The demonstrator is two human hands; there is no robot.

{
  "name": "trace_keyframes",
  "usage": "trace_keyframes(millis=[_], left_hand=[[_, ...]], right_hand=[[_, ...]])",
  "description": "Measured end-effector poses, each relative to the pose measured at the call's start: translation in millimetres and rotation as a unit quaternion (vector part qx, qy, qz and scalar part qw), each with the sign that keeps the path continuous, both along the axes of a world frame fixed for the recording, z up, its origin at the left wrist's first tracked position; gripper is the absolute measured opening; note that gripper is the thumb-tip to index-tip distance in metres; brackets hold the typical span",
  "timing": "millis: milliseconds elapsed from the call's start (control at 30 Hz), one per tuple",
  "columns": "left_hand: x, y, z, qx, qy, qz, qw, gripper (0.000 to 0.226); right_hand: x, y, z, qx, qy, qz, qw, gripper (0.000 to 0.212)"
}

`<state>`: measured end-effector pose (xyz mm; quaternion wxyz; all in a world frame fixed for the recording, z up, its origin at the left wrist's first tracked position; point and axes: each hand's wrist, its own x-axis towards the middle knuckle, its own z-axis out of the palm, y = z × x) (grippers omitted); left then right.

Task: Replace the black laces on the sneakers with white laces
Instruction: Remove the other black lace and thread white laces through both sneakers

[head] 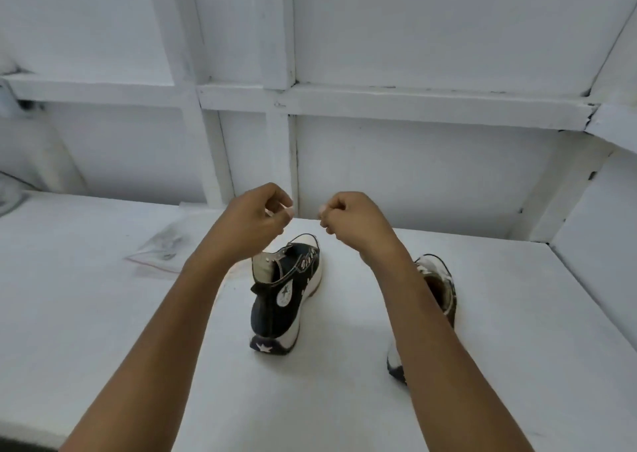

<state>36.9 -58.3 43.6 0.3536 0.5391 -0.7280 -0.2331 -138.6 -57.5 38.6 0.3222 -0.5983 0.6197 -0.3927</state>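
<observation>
White table [344, 400], white panelled wall [413, 169] behind it. Count: 2 sneakers, 2 hands, 1 plastic bag.

Middle sneaker [275, 310]: black high-top with white sole, upright on the table, heel toward the camera, toe pointing at the wall. Collar gapes open and the pale lining shows. 2 star marks on it: one on the heel patch, one on the round ankle patch. Its lacing is too small to read.

Right-side sneaker [439, 279]: same type, also on the table, well apart from the first. Largely hidden by the right forearm [448, 365]. Some pale lacing shows at its front.

Left hand [256, 219] and right hand [351, 219]: both raised above the table, over the toe end of the middle sneaker, near each other but not touching. Neither touches a sneaker. Both have fingers curled in with the thumb against the fingertips, pinch-like. Cannot tell if a lace sits in either pinch; anything white is lost against the wall.

Plastic bag [155, 250]: 1, clear, flat on the table on the left, beyond the left forearm. Contents unreadable.
</observation>
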Motion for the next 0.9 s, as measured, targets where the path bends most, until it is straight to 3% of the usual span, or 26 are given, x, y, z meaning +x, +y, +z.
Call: trace_keyframes(millis=[300,400,500,600,667,767,900], left_hand=[[160.0,-60.3,-34.8,0.054,-0.134,0.047,0.988,0.005],[204.8,-82.9,-65.3,0.088,-0.201,0.041,0.975,0.023],[234.5,-99.4,-101.9,0.092,-0.289,0.056,0.951,0.054],[253.3,-112.2,-131.6,0.111,-0.331,0.082,0.934,0.070],[264.5,-121.1,-148.8,0.124,-0.305,0.089,0.940,0.062],[274.9,-130.5,-165.8,0.099,-0.213,0.090,0.968,0.029],[278.4,-130.9,-170.2,0.045,-0.112,0.088,0.989,0.003]], right_hand=[[143.2,-54.4,-22.1,0.047,0.068,0.068,0.994,0.030],[182.4,-70.4,-38.6,0.082,0.135,0.084,0.984,0.032],[211.2,-80.3,-58.8,0.115,0.203,0.107,0.967,0.034],[231.5,-85.4,-82.7,0.130,0.217,0.120,0.960,0.035],[244.9,-89.5,-98.1,0.129,0.211,0.123,0.961,0.035],[260.7,-95.5,-118.6,0.125,0.215,0.136,0.959,0.037],[272.6,-103.2,-145.4,0.106,0.285,0.162,0.939,0.049]])
